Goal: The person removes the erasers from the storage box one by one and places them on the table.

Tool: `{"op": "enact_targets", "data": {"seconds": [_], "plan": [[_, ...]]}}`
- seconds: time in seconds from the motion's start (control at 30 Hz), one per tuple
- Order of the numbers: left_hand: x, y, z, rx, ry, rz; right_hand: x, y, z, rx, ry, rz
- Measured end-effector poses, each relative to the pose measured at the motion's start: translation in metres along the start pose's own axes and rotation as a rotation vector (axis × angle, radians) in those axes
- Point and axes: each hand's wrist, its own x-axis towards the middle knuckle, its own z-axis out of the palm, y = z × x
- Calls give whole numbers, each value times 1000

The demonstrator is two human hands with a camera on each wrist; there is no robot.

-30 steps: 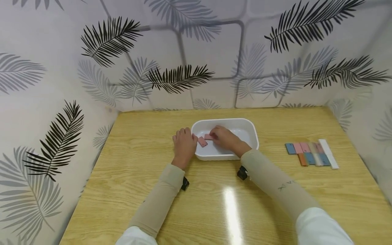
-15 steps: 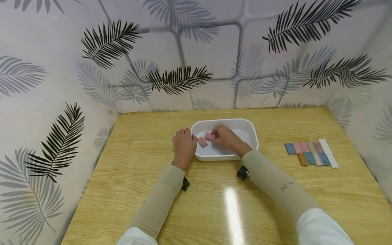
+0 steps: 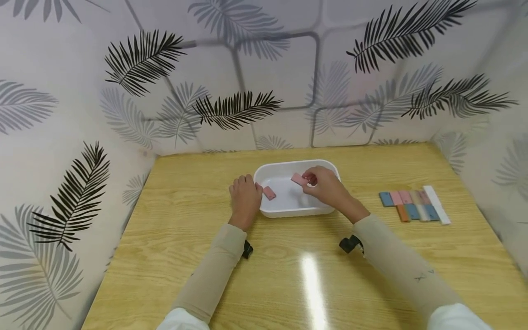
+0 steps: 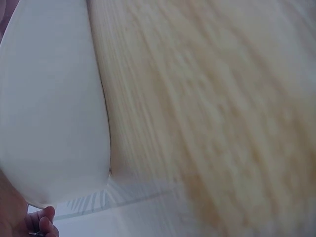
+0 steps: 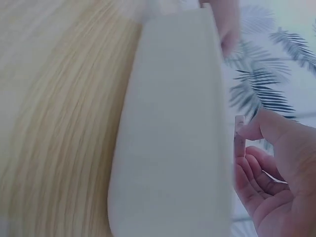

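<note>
A white plastic tub (image 3: 297,211) stands on the wooden table. My left hand (image 3: 245,199) is at its left end, thumb over the rim and the other fingers outside. Above the inside of the tub, my right hand (image 3: 327,188) pinches a small pink rectangular block (image 3: 299,179) between thumb and fingers; the right wrist view has the same block (image 5: 240,136) edge-on, beyond the rim. A second pink block (image 3: 269,193) lies on the tub floor near the left end. Only curled fingertips (image 4: 47,224) of the left hand show in the left wrist view.
Right of the tub, several flat blocks lie side by side in two rows, including a blue block (image 3: 386,199), a pink block (image 3: 396,198) and an orange block (image 3: 402,213). A long white strip (image 3: 437,205) borders them. A patterned wall (image 3: 288,130) stands behind the table (image 3: 185,183).
My right hand has picked up a pink block from the tub floor and moved it to the right. The left hand stays at the rim; the other pink block lies still.
</note>
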Motion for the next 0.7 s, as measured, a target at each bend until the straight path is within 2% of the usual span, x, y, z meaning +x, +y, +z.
{"op": "enact_targets", "data": {"seconds": [0.23, 0.43, 0.57, 0.7], "plan": [[0, -1, 1, -12, -4, 4, -39, 7, -30, 27, 124, 89], [3, -2, 2, -18, -13, -4, -68, 23, -50, -11, 233, 105], [2, 0, 0, -25, -15, -3, -91, 38, -59, -58, 264, 159], [1, 0, 1, -23, -23, -9, -117, 55, -60, -58, 265, 246]]}}
